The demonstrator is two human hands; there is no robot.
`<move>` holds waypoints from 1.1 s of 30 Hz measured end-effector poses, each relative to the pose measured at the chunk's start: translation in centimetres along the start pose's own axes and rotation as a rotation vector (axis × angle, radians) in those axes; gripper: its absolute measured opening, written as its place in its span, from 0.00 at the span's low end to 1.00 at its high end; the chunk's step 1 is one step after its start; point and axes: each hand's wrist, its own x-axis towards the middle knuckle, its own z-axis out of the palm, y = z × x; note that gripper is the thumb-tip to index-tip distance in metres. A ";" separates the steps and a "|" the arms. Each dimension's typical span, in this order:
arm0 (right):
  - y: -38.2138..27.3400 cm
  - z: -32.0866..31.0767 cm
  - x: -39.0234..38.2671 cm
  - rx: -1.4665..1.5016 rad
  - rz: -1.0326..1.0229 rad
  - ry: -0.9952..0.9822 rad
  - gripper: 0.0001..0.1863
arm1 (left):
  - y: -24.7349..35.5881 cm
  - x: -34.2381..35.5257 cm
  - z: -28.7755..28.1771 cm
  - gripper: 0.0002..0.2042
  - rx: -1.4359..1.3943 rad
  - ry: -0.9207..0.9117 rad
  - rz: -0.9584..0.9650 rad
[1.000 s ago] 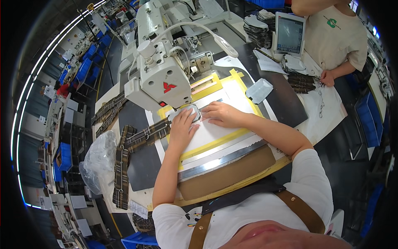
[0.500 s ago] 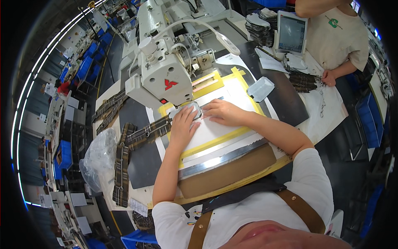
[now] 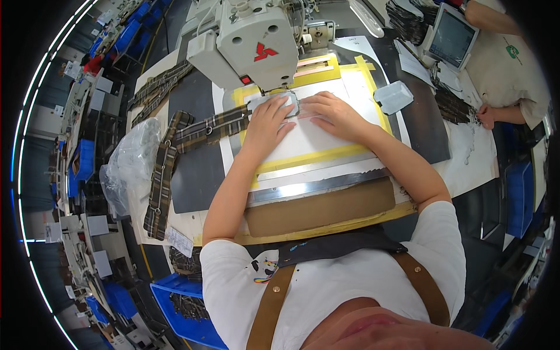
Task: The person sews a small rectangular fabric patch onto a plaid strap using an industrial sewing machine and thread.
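My left hand [image 3: 266,127] lies flat with its fingers stretched over a small grey clamp plate [image 3: 291,104] under the head of a sewing machine [image 3: 256,44]. A brown plaid strap [image 3: 219,128] with metal rings runs from the left up to that plate; its end there is hidden. My right hand [image 3: 339,118] rests with fingers stretched out on the white sheet [image 3: 326,142], its fingertips at the plate's right edge. Yellow tape [image 3: 318,158] frames the sheet. Neither hand is wrapped round anything.
More plaid straps [image 3: 158,192] hang at the left beside a clear plastic bag [image 3: 129,163]. A clear plastic piece [image 3: 394,97] lies right of the sheet. A tablet screen [image 3: 452,38] stands at the far right, near a co-worker's hand [image 3: 486,116]. A blue crate [image 3: 189,309] sits below left.
The whole view has shifted, so the table and machine appear higher. Both hands stay at the plate, with little visible change in their pose.
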 end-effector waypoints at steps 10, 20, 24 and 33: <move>-0.7 -0.1 0.4 -0.058 0.007 -0.177 0.25 | -0.1 -0.3 0.3 0.22 0.001 0.020 -0.017; -0.9 0.2 0.4 -0.082 0.009 -0.158 0.22 | -0.5 -0.5 0.7 0.21 -0.002 0.046 0.001; -0.8 0.3 0.3 -0.089 0.013 -0.148 0.21 | -0.5 -0.8 0.7 0.16 -0.037 0.022 -0.001; -1.0 0.2 0.5 -0.120 -0.010 -0.131 0.21 | -0.9 -0.7 0.2 0.09 -0.094 0.050 0.026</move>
